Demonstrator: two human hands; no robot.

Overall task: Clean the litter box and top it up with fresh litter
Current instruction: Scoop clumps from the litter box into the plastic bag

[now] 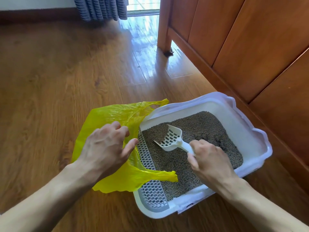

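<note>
right hand (211, 162) is clenching white slotted plastic scoop (170, 139), loaded with grey pellet litter (192, 158) | left hand (107, 146) is pinching yellow plastic bag (117, 114) | white rectangular litter box (247, 131) is sitting on wooden floor (50, 81)

There is a single view, from a wide-angle camera worn on the person's head, looking forward and steeply down at the floor (50, 72). It sits close above the work: both forearms enter from the bottom corners, the left hand (107, 148) left of centre and the right hand (210, 161) right of centre. The litter box (250, 131) fills the lower right of the frame. The wide lens bends straight lines, so the wooden cabinet (250, 39) curves down the right edge. The upper edge reaches a curtain (100, 7) and a bright doorway (143, 5).
</note>
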